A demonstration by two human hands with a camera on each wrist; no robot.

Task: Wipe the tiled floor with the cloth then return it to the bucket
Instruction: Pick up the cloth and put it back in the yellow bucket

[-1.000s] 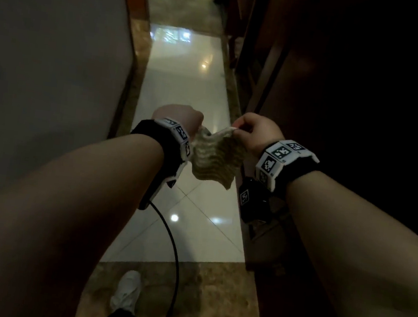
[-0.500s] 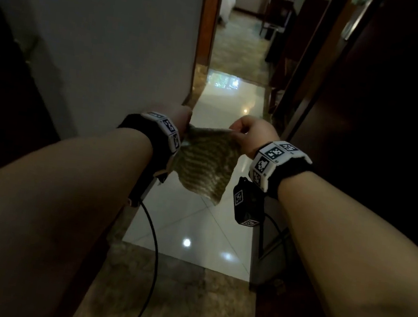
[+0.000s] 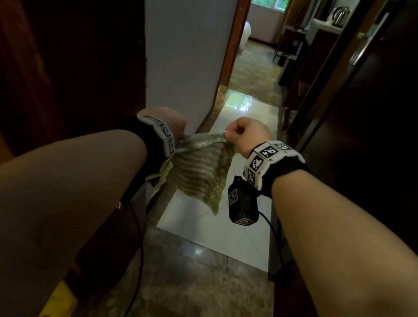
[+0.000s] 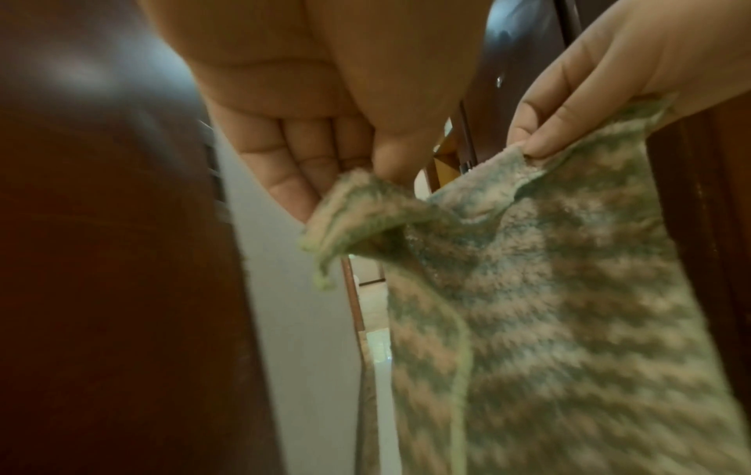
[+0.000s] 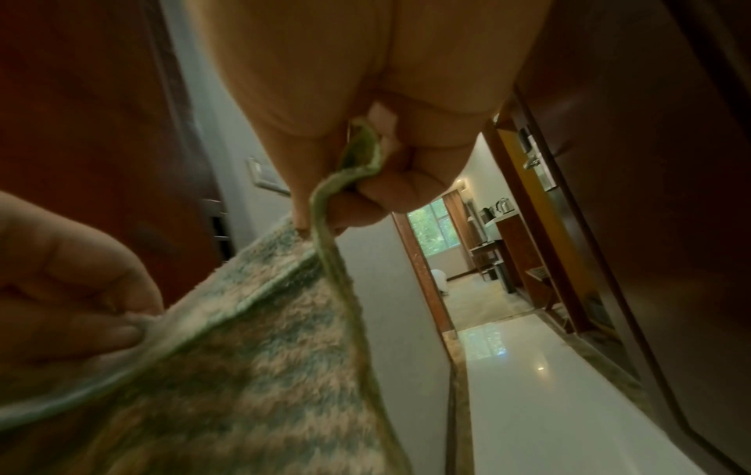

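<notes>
While both hands hold it up:
Cloth: soft, light, floppy; hangs between the hands.
Left hand: pinches one top corner.
Right hand: pinches the other corner.
Best hold: top corners.

We hold the cloth between our left hand and right hand, above the tiled floor, wall to the left.

Both forearms bare, no sleeves. Each wrist carries a black strap ringed with white blocks bearing black square markers. Black camera module with marker tags hangs beneath the right wrist. Black cable trails from the left wrist.
</notes>
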